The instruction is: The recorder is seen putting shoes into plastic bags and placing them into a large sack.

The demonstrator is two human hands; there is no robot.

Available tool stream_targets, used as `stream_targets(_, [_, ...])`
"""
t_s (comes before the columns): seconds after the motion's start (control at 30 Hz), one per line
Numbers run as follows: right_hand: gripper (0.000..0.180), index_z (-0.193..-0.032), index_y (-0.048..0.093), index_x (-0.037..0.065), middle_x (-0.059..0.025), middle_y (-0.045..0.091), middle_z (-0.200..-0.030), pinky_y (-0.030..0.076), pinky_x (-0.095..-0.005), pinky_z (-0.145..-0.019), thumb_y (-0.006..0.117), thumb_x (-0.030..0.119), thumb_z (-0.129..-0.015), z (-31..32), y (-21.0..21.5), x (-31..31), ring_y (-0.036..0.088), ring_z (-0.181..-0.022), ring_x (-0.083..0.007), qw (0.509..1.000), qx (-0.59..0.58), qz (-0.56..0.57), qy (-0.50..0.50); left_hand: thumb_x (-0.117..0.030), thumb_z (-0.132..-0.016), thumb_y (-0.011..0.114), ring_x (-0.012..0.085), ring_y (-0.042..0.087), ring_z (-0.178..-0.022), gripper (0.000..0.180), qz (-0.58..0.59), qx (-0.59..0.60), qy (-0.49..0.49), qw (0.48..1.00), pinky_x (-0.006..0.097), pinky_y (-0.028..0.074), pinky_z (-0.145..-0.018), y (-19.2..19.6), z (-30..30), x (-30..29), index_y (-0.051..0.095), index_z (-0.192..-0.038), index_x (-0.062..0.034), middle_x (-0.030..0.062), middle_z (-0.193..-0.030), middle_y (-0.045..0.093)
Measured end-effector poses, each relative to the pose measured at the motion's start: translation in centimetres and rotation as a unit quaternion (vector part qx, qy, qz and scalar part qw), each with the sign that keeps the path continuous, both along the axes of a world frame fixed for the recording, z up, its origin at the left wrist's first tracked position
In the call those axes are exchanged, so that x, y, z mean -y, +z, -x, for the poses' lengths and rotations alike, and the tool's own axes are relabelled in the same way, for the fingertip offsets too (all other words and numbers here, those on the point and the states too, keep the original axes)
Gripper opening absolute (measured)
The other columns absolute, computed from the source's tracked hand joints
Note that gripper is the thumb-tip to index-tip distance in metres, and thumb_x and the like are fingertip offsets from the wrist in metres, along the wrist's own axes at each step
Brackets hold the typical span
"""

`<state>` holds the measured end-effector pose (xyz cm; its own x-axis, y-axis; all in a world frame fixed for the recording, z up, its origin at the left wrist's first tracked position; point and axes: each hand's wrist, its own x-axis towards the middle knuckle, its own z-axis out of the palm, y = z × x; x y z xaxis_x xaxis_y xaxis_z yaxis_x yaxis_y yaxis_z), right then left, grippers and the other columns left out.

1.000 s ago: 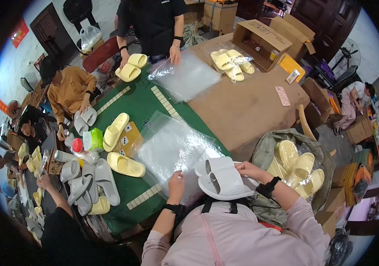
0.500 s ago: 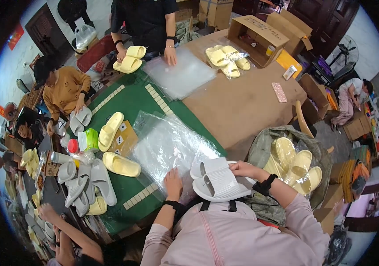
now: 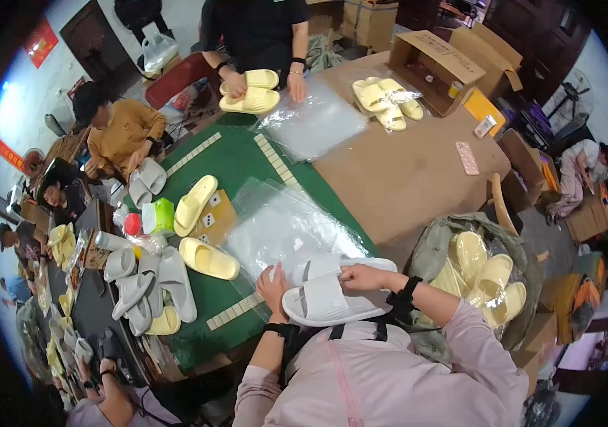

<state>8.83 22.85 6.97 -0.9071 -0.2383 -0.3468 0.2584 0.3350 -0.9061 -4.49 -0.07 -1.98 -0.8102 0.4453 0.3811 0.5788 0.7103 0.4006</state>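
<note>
My right hand (image 3: 362, 277) is closed on a pair of pale grey slide slippers (image 3: 324, 299), with its fingers inside the strap openings. The slippers lie side by side at the table's near edge, toes pointing left. Close to the toes, my left hand (image 3: 272, 288) has its fingers bent at the near edge of a clear plastic bag (image 3: 268, 228), seemingly pinching it. This bag lies on a stack of similar bags over the green mat (image 3: 240, 167). Part of the far slipper is hidden behind the near one.
At my right stands a woven sack (image 3: 428, 245) with bagged yellow slippers (image 3: 492, 277). Loose yellow slippers (image 3: 209, 258) and grey slippers (image 3: 177, 285) lie to the left. Across the table a person (image 3: 257, 35) holds yellow slippers. A pink phone (image 3: 467, 158) rests on the brown board.
The grey slippers have swung toes-left and moved toward my left hand and the bag. My right hand has moved left with them. The person opposite has shifted the yellow slippers slightly.
</note>
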Motion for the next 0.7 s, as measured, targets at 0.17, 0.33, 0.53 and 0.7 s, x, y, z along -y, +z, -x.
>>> stream_targets(0.17, [0.019, -0.083, 0.060, -0.002, -0.0136, 0.054, -0.095, 0.043, -0.0335, -0.074, 0.052, 0.016, -0.081, -0.3, -1.6, 0.6, 0.053, -0.083, -0.0265, 0.991, -0.079, -0.038, -0.099, -0.019, -0.084, 0.054, 0.0325, 0.036, -0.120, 0.042, 0.006, 0.099, -0.030, 0.995, 0.051, 0.025, -0.097, 3.4, -0.8, -0.3, 0.050, -0.126, -0.0237, 0.0071, -0.128, 0.044])
stream_targets(0.33, [0.019, -0.083, 0.059, -0.001, -0.0161, 0.050, -0.086, 0.042, -0.0360, -0.071, 0.054, 0.016, -0.077, -0.4, -3.0, 0.9, 0.051, -0.080, -0.0296, 0.975, -0.121, -0.111, -0.152, -0.020, -0.092, 0.043, 0.0390, 0.033, -0.123, 0.040, -0.173, 0.222, -0.026, 0.959, 0.046, 0.026, -0.102, 2.9, -0.6, 0.0, 0.042, -0.131, -0.0107, 0.0226, -0.135, 0.033])
stream_targets(0.53, [0.021, -0.079, 0.058, -0.002, -0.0172, 0.048, -0.078, 0.041, -0.0393, -0.067, 0.058, 0.019, -0.074, 0.2, -0.4, 3.0, 0.050, -0.078, -0.0319, 0.953, -0.135, -0.187, -0.197, -0.016, -0.087, 0.049, 0.0433, 0.029, -0.124, 0.047, -0.021, 0.152, -0.044, 0.987, 0.062, 0.027, -0.094, 4.0, -2.1, -1.3, 0.041, -0.132, -0.0276, 0.0152, -0.139, 0.030])
stream_targets(0.7, [0.026, -0.083, 0.057, 0.001, -0.0170, 0.049, -0.084, 0.039, -0.0443, -0.068, 0.063, 0.024, -0.071, 0.5, -0.3, 4.2, 0.049, -0.084, -0.0355, 0.924, -0.187, -0.300, -0.148, -0.019, -0.086, 0.051, 0.0437, 0.024, -0.128, 0.046, -0.012, 0.127, -0.087, 0.988, 0.065, 0.026, -0.092, 5.0, -3.0, -1.7, 0.044, -0.129, -0.0316, 0.0115, -0.142, 0.026])
